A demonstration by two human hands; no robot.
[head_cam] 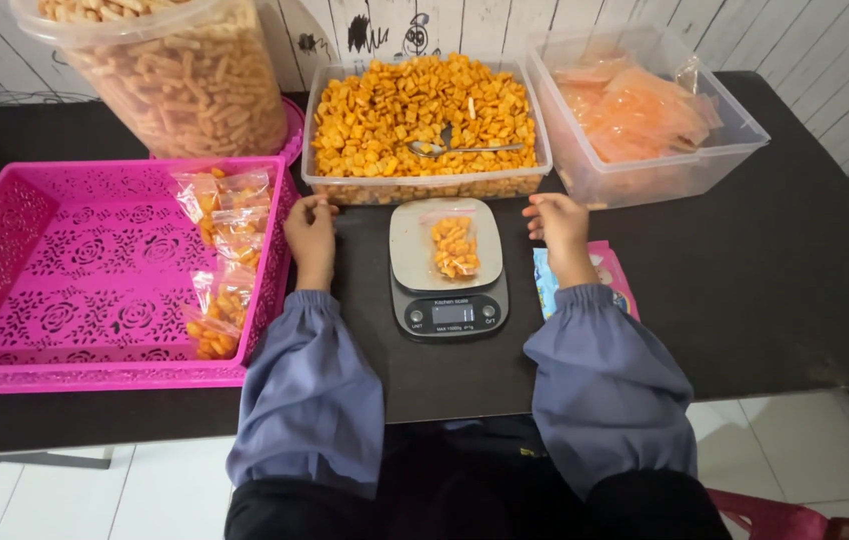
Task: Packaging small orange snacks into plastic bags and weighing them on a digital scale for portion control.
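A pink basket (5, 240) with filled packets (225, 215), a stick-snack jar (170, 70), a tub of empty bags (645, 110)

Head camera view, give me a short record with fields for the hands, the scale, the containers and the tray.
left hand: left hand rests on the dark table, beside the scale, holding nothing
right hand: right hand rests on the table, other side of the scale
scale: kitchen scale with a small bag of orange snacks on its plate
containers: clear tub of orange crackers with a spoon; tub of empty bags
tray: pink tray holding filled bags
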